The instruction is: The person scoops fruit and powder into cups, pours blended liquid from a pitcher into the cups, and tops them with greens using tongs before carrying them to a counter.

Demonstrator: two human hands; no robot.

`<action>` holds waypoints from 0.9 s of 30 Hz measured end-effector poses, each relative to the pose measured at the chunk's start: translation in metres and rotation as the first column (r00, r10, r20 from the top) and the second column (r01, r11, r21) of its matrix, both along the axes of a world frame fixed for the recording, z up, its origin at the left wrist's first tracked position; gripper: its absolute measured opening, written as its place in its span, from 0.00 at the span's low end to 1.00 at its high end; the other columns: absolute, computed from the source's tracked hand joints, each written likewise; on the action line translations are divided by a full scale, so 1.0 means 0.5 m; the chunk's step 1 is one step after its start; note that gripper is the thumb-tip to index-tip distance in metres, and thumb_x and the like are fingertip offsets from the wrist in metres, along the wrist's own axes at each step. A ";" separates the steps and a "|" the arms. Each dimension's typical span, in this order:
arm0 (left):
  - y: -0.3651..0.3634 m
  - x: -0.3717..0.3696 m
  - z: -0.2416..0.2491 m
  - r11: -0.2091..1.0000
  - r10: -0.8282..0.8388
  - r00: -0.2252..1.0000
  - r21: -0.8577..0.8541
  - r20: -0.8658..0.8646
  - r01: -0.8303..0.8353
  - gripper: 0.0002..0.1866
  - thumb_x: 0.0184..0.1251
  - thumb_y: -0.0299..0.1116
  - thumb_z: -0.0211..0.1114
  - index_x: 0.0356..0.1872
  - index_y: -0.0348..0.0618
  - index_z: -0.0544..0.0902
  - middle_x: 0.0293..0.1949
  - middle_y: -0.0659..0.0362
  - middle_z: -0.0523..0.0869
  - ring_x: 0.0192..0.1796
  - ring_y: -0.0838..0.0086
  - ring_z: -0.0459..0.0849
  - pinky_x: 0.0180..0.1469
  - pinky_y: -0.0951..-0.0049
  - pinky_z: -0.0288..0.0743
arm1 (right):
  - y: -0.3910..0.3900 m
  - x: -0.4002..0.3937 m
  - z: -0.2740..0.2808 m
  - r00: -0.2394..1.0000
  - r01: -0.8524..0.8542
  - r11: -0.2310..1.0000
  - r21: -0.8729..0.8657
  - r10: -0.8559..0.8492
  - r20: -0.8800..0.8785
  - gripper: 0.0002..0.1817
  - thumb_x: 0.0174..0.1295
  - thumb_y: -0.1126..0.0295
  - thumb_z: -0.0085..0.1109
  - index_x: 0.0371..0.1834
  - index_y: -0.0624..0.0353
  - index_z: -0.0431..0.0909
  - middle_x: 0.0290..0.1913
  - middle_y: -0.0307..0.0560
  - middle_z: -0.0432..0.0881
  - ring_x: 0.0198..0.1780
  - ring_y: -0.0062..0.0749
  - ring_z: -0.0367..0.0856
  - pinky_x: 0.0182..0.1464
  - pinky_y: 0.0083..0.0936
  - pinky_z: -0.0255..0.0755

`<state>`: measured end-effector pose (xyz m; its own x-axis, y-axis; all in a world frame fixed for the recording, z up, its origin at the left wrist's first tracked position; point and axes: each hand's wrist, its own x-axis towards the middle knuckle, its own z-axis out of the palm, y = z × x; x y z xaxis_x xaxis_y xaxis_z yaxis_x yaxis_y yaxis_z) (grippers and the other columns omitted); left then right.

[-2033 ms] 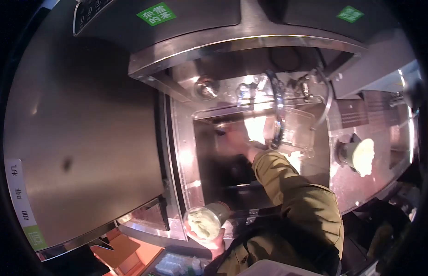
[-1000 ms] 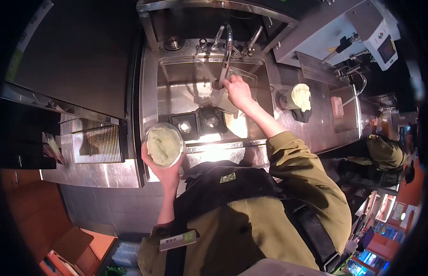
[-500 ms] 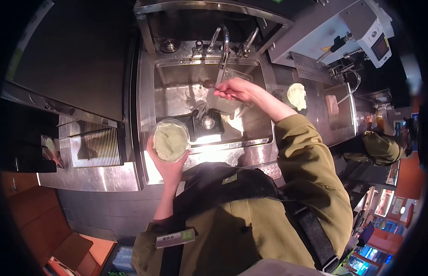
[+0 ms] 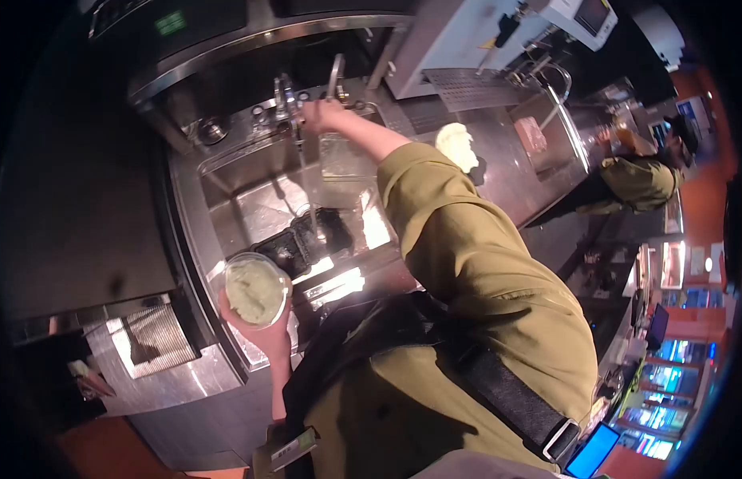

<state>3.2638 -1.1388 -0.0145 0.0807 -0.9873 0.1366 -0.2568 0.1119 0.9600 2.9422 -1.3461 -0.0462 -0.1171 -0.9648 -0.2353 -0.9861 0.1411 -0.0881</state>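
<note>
My left hand [image 4: 262,331] is wrapped round a clear round container [image 4: 257,290] with a pale green creamy mass in it, at the near left corner of the sink [image 4: 227,169]. My right hand [image 4: 321,116] reaches to the faucet [image 4: 290,112] at the sink's back edge; its fingers are small and blurred, and their grip cannot be made out. Water runs from the spout onto black trays [image 4: 317,233] in the basin. A clear container [image 4: 347,156] lies in the basin under my right forearm.
A pale crumpled cloth [image 4: 456,147] lies on the counter right of the sink. Beyond it are a pinkish block [image 4: 531,134] and a machine with a screen [image 4: 592,17]. Another person [image 4: 638,177] stands farther right. A ridged metal plate [image 4: 151,339] is at the left.
My right hand has moved from above the basin back to the faucet, and the dark utensil it held no longer shows in it. The view has turned; my left hand still holds the container.
</note>
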 end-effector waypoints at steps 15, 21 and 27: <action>0.011 -0.151 0.006 0.970 -0.243 0.943 -0.030 -0.228 0.243 0.50 0.26 0.25 0.73 0.59 0.38 0.55 0.56 0.53 0.61 0.59 0.65 0.61 0.62 0.65 0.53 | 0.614 -0.049 0.118 0.972 0.021 0.920 -0.392 0.074 0.225 0.12 0.40 0.81 0.52 0.31 0.59 0.75 0.36 0.46 0.77 0.36 0.39 0.78 0.34 0.29 0.73; 0.053 -0.281 0.020 0.963 -0.264 0.948 0.007 -0.176 0.270 0.49 0.28 0.27 0.73 0.59 0.39 0.54 0.56 0.53 0.61 0.59 0.65 0.62 0.61 0.65 0.56 | 0.776 -0.309 0.178 0.794 0.608 0.595 -0.526 -0.464 0.393 0.10 0.48 0.80 0.51 0.34 0.61 0.78 0.33 0.50 0.77 0.35 0.39 0.78 0.37 0.26 0.71; 0.102 -0.374 0.008 0.943 -0.310 0.951 -0.128 0.003 0.308 0.49 0.32 0.36 0.72 0.60 0.37 0.55 0.57 0.53 0.61 0.60 0.65 0.61 0.62 0.66 0.54 | 0.611 -0.474 0.000 0.581 0.664 0.732 -0.154 -0.376 0.722 0.10 0.51 0.70 0.54 0.35 0.58 0.79 0.33 0.48 0.80 0.34 0.36 0.78 0.38 0.29 0.70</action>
<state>3.0769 -1.0876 -0.0103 -0.2225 -0.9390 0.2622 -0.1743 0.3030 0.9369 2.7050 -1.0408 -0.0462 -0.5979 -0.7959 -0.0950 -0.4382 0.4238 -0.7927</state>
